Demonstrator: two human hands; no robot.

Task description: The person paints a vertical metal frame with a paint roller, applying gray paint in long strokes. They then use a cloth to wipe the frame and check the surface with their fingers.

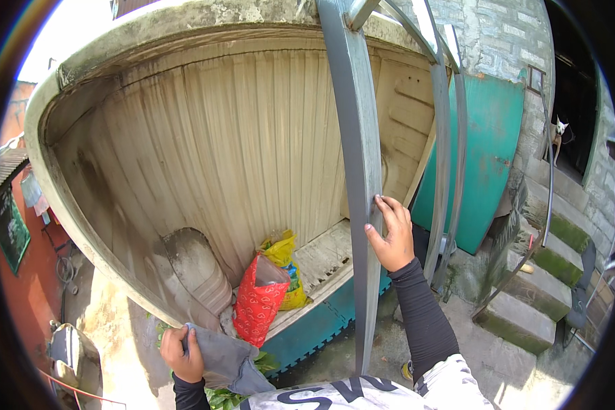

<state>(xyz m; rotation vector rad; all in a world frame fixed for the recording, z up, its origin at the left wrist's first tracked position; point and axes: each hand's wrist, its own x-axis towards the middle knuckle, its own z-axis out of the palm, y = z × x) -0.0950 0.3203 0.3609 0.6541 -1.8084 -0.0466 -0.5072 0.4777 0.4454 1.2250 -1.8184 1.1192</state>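
My left hand (183, 354), at the bottom left, grips a grey cloth (223, 356) that hangs towards my shirt. My right hand (393, 238) touches the edge of a tall grey metal post (361, 169) with spread fingers. Behind the post spreads a large, dirty, cream-coloured shell with a ribbed inner face (246, 138); it looks like a vehicle bed or canopy. On its lower ledge a red bag with a heart pattern (256, 307) leans against a yellow plastic bag (289, 271) with something inside.
More curved metal bars (441, 154) rise right of the post. A green metal sheet (484, 159) leans against a block wall (507, 31). Mossy concrete steps (525, 312) lead to a doorway where a dog (558, 136) stands. An orange wall (31, 246) is at the left.
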